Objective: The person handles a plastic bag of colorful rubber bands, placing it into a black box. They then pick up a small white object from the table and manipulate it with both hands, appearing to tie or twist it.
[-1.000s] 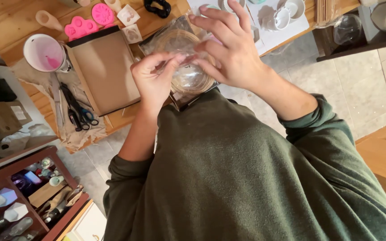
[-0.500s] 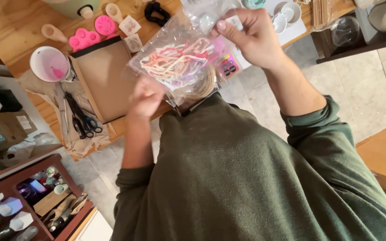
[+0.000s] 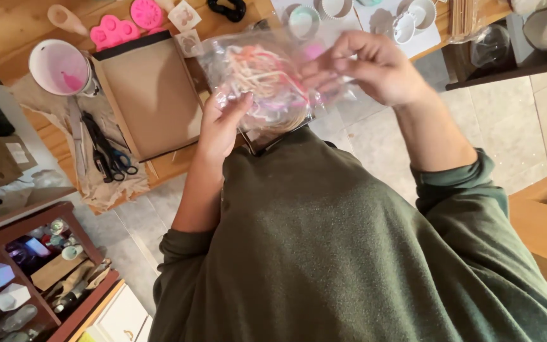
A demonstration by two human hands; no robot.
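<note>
From the head camera, both hands hold a clear plastic bag (image 3: 257, 85) of pale, pink and orange strands up in the air above the near edge of the wooden table (image 3: 7, 25). The left hand (image 3: 220, 126) cups the bag's lower corner, fingers closed on the film. The right hand (image 3: 375, 69) pinches the upper edge between thumb and fingertips — it is blurred, so I cannot tell how firm that pinch is.

Likely risks: the slick film could slide out of the right-hand pinch, and the bag would swing or drop toward the cardboard tray (image 3: 153, 95) or the floor. If the top is open — unclear here — strands could spill out. The scissors (image 3: 112, 155) and pink-stained cup (image 3: 61, 66) lie well apart, to the left.
</note>
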